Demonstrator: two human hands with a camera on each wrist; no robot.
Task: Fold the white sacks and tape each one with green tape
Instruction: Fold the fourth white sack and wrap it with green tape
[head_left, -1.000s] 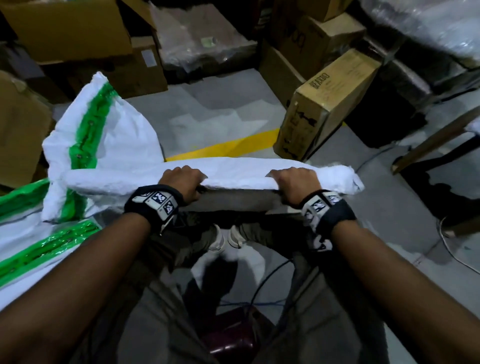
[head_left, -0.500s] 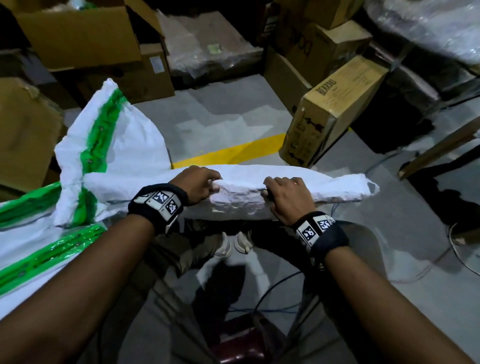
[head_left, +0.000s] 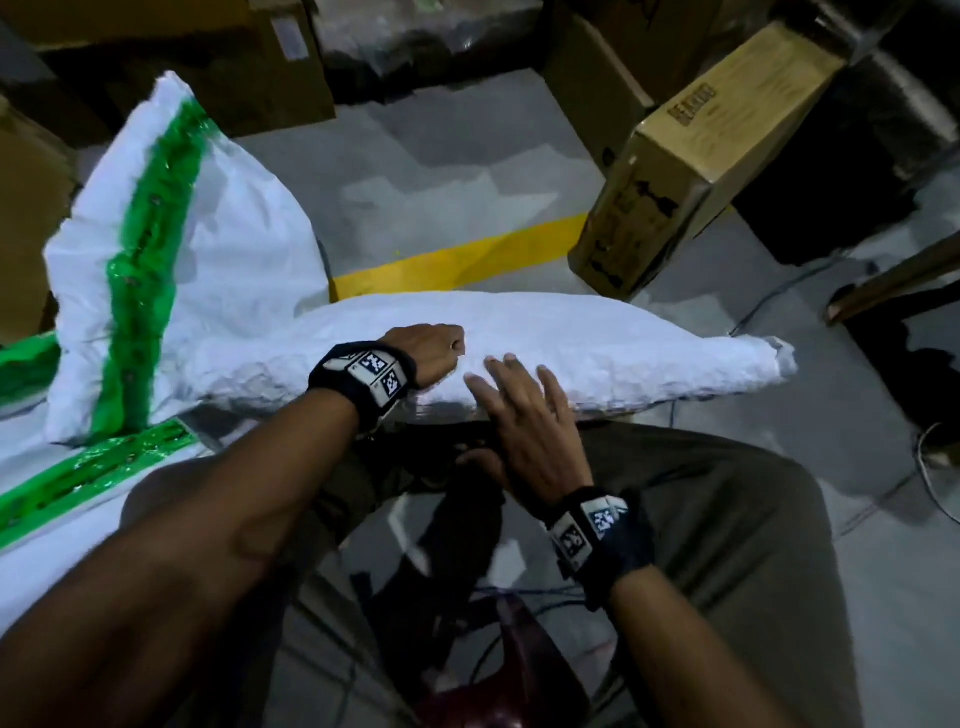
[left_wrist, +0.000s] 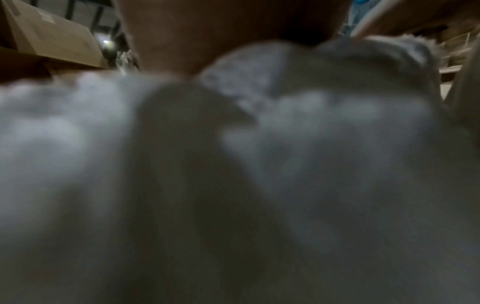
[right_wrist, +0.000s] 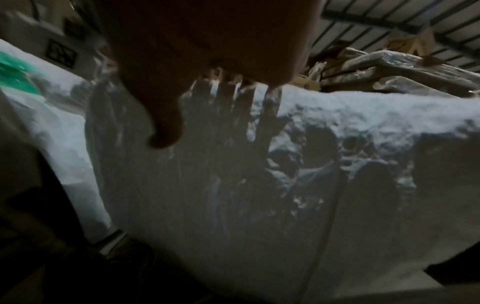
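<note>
White woven sack, folded into a long narrow bundle, lying across the lap above the floor, one end reaching right toward a tan cardboard box, the other running left against a second sack. Left hand curled on the bundle near its middle, knuckles up, fingers tucked into the fabric; grip itself hidden in the head view and blurred in the left wrist view, where only pale cloth fills the picture. Right hand just beside the left, fingers straight and spread, tips lying on the near edge of the bundle, pinching nothing; same spread seen from the right wrist as a shadow on the cloth. Second sack standing crumpled at the left, with a strip of green tape down it. More taped white sacks lying flat at the lower left. Yellow line painted on the floor beyond the bundle.
</note>
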